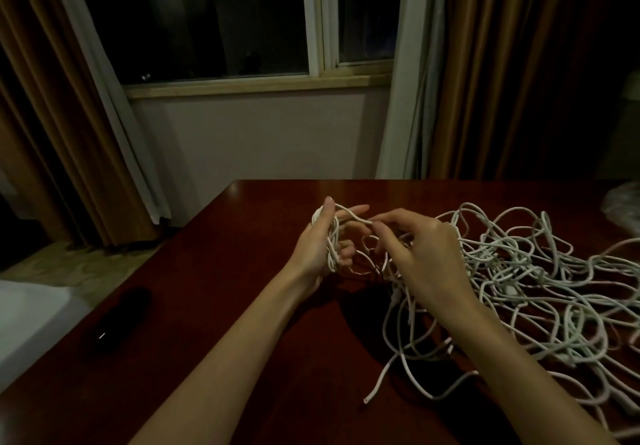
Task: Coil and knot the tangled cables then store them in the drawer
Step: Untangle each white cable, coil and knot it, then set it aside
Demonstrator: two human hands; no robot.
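White cord is everywhere on this dark red-brown polished wooden tabletop [263, 358], and the job looks barely under way. The left hand [320, 242] stands upright near the middle of the tabletop with a small coil of thin white cable [331, 236] wound around its palm, thumb up, forefinger stretched out and the lower fingers curled in on the loops, so it grips the coil. The right hand [424, 254], just beside it, pinches a strand of that same cable between thumb and fingertips, feeding it toward the coil, the rest of its fingers loosely bent. Behind and to the right of that hand sprawls the big loose tangle of white cables [540, 278], spreading to the right edge of the tabletop and down toward the near edge, with one free white cable end [367, 399] lying on the wood near the front. By my reading, only a few turns of one coil are made; no knot is tied, nearly all the tangle is left, and no drawer is in view. A dark oblong object [119, 320] lies near the left edge; what it is, I cannot tell.
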